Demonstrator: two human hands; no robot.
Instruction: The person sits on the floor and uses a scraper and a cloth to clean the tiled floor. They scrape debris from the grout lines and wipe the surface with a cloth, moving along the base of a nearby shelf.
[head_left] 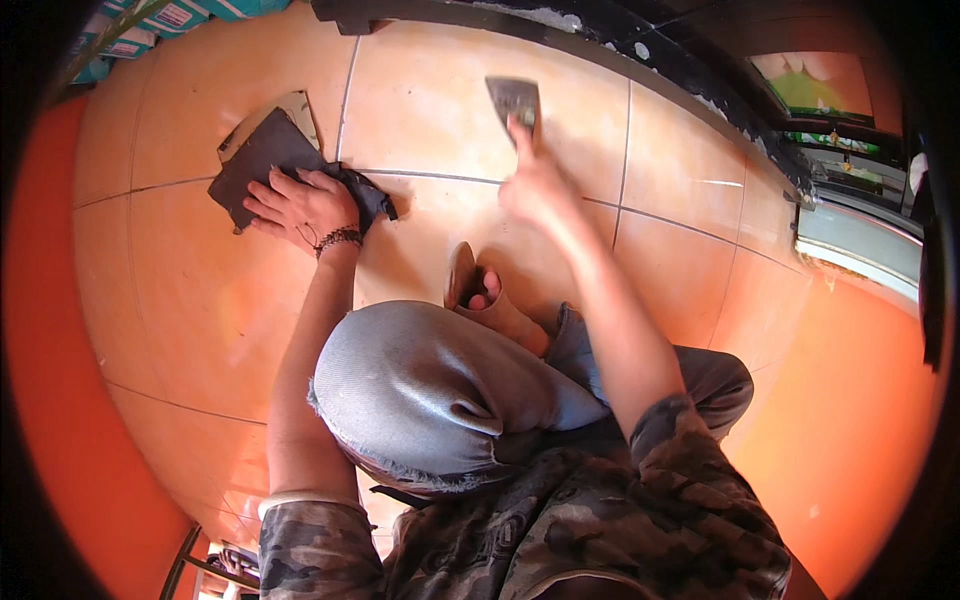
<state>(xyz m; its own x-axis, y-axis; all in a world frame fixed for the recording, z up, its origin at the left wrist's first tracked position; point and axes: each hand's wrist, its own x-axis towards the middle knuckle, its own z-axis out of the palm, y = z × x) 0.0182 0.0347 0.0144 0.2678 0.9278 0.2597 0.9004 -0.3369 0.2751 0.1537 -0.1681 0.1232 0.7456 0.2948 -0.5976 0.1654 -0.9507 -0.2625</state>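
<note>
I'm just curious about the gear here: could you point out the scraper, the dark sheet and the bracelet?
Scraper (514,99), head view: on its flat blade.
Dark sheet (265,148), head view: on its uncovered flat face.
Bracelet (341,237), head view: on its dark band.

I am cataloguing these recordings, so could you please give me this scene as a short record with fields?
Left hand: left hand laid flat, palm down, on a dark grey sheet
Left wrist: dark bracelet
Under the sheet: a pale piece showing at its far edge
Right hand: right hand gripping a scraper, index finger extended along it
Scraper: wide flat metal blade, pointing away from the person
Surface: orange-beige tiled floor
Near the knees: a foot in a sandal
Far side: dark, chipped frame
</note>
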